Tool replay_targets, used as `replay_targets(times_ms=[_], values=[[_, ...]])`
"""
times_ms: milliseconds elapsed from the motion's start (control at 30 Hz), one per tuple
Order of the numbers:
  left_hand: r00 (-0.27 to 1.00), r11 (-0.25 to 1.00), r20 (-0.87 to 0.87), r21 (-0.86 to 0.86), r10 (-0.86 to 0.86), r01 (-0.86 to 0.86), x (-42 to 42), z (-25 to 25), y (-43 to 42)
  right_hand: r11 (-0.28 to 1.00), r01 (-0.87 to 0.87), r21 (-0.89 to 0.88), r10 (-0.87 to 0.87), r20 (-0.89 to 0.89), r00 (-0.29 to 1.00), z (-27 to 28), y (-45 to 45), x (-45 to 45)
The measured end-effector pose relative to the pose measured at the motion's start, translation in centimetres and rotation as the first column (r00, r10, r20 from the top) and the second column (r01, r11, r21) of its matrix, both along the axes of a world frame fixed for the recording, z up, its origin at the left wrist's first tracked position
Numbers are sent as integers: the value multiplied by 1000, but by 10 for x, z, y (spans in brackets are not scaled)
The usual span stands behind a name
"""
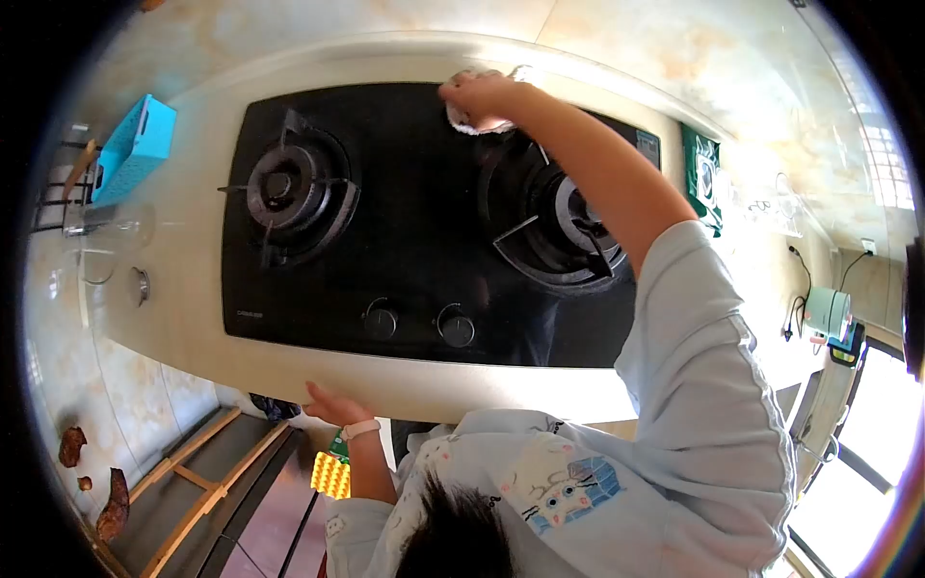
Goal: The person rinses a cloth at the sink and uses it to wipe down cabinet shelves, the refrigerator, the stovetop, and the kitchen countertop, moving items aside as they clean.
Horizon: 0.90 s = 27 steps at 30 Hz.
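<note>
From my remote station I find wiping, in my judgement, under way and unfinished: the cloth (473, 128) is in use at the rear edge of the cooktop (414, 231), behind and slightly left of the right burner (585, 217). My right hand (482, 98) has its fingers curled down over the cloth, bunching it beneath the palm. My left hand (334, 407) is beside the front edge of the counter (183, 265), fingers loosely spread, with nothing seen in them; I cannot tell whether it touches the edge. How much of the glass has been wiped I cannot certify. The two burners stay outside the cloth's reach as it lies, and the glass around the left burner (286, 188) and the knobs (418, 326) has no cloth on it; I would list these for checking. Condition: the cloth is pale, soft and crumpled, partly hidden by the hand. The cooktop is black and glossy, with reflections along its front. The left burner looks dull and brownish, whether from stain or wear I cannot determine.
</note>
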<state>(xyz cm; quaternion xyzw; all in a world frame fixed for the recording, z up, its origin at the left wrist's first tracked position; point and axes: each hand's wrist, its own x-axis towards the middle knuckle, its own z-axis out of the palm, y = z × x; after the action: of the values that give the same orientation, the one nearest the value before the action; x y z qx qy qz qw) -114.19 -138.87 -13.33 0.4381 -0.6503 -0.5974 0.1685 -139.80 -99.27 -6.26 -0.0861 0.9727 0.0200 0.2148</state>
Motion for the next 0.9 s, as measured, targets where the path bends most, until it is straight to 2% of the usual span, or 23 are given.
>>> replay_targets(times_ms=[33, 100, 133, 167, 200, 233, 300, 333, 400, 467, 500, 533, 600, 633, 667, 700, 767, 800, 833, 900], values=[[1000, 1000, -8, 0, -2, 2, -2, 2, 5, 996, -43, 79, 40, 36, 999, 9, -13, 1], [991, 996, 132, -84, -12, 23, -2, 12, 10, 970, -215, -113, 206, -88, 975, -1, -32, -2], [992, 995, 126, -91, -18, 29, -3, 7, 3, 972, -197, -126, 195, -34, 980, 3, -59, 1], [997, 996, 79, -80, -24, 30, 0, -6, -6, 958, -274, -90, 265, -94, 960, 8, -81, 12], [999, 997, 33, -65, -28, 31, 2, -14, -10, 930, -342, -132, 334, -74, 940, 9, -99, 17], [999, 997, 35, -65, -30, 32, 5, -13, -11, 913, -287, -290, 256, -141, 956, -12, -115, 21], [995, 992, 92, -115, -42, 52, 4, -13, -10, 969, -126, -211, 153, 117, 981, 65, -116, 54], [994, 992, 91, -112, -52, 63, 2, -8, -5, 971, -116, -208, 142, 116, 983, 60, -118, 59], [996, 997, 82, -72, -29, 35, 1, 6, 6, 964, 35, -264, -4, 117, 993, 22, -128, 73], [998, 997, 24, -48, -61, 62, 2, -1, 3, 954, 22, -298, -37, -45, 998, -15, -136, 99], [996, 997, -32, -33, -78, 77, 2, -3, 0, 938, 81, -338, -128, -120, 984, -14, -140, 120], [995, 995, -32, -36, -92, 91, 4, -2, -2, 935, 94, -341, -143, -120, 982, -9, -141, 136], [987, 991, 87, 27, -134, 132, 3, 1, -6, 902, 107, -419, -201, -187, 962, 6, -136, 164], [984, 988, 82, 26, -156, 154, 2, 2, -6, 899, 125, -420, -222, -192, 956, 15, -130, 176], [990, 991, 57, 34, -132, 130, 2, 2, -5, 719, 106, -687, -327, -199, 924, 25, -123, 189], [994, 994, 34, 45, -103, 102, 2, 0, -5, 471, 49, -881, -423, -177, 889, 36, -113, 203], [994, 993, 24, 51, -105, 103, 3, -15, -14, 279, 205, -938, -800, -109, 590, 53, -88, 239], [996, 995, 13, 57, -86, 85, 2, -19, -16, 269, 326, -906, -931, -158, 328, 52, -73, 255], [995, 994, 8, 60, -95, 94, 0, -18, -15, 219, 436, -873, -974, -223, 43, 48, -58, 270], [991, 999, 132, -50, 3, 4, 1, -14, -12, 530, 663, -528, -768, -631, 110, 37, -31, 290]])
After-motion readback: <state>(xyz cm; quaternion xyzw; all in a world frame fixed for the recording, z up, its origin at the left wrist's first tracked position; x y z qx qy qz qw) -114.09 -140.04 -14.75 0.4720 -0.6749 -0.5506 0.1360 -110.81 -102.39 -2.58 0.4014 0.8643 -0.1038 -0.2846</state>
